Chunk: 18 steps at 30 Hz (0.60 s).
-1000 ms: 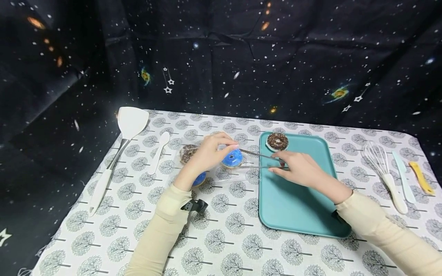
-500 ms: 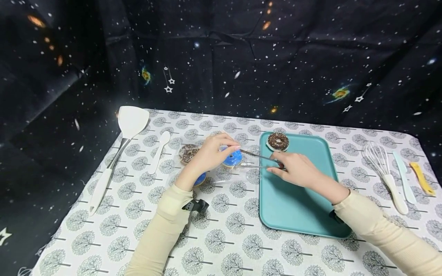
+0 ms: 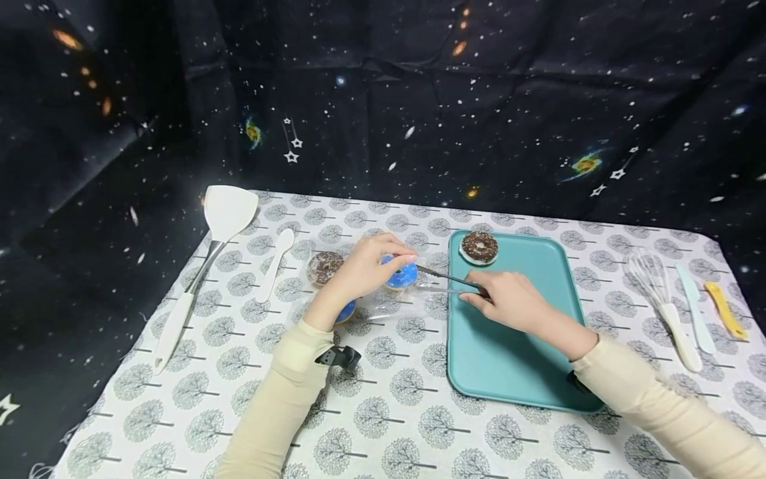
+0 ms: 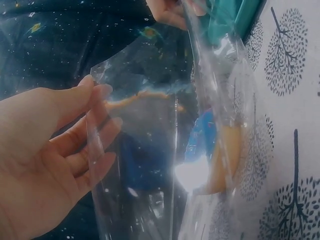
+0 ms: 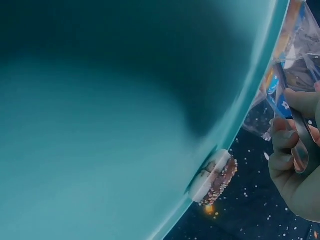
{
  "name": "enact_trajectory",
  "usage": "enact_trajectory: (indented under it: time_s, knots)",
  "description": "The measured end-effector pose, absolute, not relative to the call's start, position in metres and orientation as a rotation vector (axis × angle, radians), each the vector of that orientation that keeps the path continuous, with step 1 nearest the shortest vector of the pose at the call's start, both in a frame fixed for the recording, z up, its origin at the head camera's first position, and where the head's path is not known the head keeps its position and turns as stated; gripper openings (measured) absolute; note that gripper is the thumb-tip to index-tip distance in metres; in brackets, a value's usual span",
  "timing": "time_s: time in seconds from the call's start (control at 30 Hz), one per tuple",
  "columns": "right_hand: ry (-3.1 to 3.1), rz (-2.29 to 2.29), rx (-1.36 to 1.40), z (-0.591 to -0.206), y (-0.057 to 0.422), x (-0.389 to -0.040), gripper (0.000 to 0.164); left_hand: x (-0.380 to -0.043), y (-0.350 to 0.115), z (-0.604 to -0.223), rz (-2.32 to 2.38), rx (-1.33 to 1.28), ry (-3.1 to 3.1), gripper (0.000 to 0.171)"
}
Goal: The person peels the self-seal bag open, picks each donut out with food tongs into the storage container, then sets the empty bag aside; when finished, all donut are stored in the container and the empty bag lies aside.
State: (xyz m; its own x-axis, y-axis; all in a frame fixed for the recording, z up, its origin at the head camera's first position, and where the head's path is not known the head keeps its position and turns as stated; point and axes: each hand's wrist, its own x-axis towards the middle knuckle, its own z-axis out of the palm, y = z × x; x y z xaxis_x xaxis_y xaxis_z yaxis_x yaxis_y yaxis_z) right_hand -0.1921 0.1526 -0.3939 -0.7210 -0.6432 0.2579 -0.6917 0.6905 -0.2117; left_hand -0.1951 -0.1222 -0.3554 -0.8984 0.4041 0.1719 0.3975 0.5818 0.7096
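My left hand (image 3: pixel 365 269) pinches the edge of a clear plastic bag (image 4: pixel 145 205) between thumb and fingers, lifting that edge up. My right hand (image 3: pixel 509 299) grips metal tongs (image 3: pixel 449 277), their tips reaching left toward the bag. Beside the tong tips, a blue-iced donut (image 3: pixel 402 276) sits in the bag; whether the tongs touch it, I cannot tell. A chocolate donut (image 3: pixel 324 267) and another blue donut (image 3: pixel 347 311) lie farther left, partly behind my left hand and forearm. One chocolate donut with sprinkles (image 3: pixel 479 247) rests at the back left of the teal tray (image 3: pixel 509 372).
Left of the bag lie a white spatula (image 3: pixel 230 209) and a small white spoon (image 3: pixel 276 265). Right of the tray are a whisk (image 3: pixel 664 299), a pale blue knife (image 3: pixel 696 309) and a yellow tool (image 3: pixel 726 311). Dark starry cloth hangs behind the table.
My right hand has shifted slightly left, carrying the tongs farther toward the blue donut, and the tong arms stand a little closer together. My left hand stays nearly in place at the bag.
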Motion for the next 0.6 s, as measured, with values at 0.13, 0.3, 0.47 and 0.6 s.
enact_trajectory:
  time_s: [0.13, 0.3, 0.47, 0.6]
  knots:
    - [-2.723, 0.448, 1.084, -0.3961, 0.1537, -0.1911, 0.020, -0.1961, -0.1209, -0.3581, 1.258, 0.725, 2.778, 0.026]
    - [-2.702, 0.462, 1.094, -0.3977, 0.1536, -0.1917, 0.020, -0.1964, -0.1213, -0.3580, 1.245, 0.721, 2.802, 0.024]
    - [-2.700, 0.510, 1.095, -0.3994, 0.1548, -0.1918, 0.019, -0.1972, -0.1231, -0.3589, 1.299, 0.718, 2.781, 0.025]
    - [-2.699, 0.549, 1.097, -0.3997, 0.1575, -0.1910, 0.019, -0.1972, -0.1246, -0.3589, 1.317, 0.715, 2.774, 0.026]
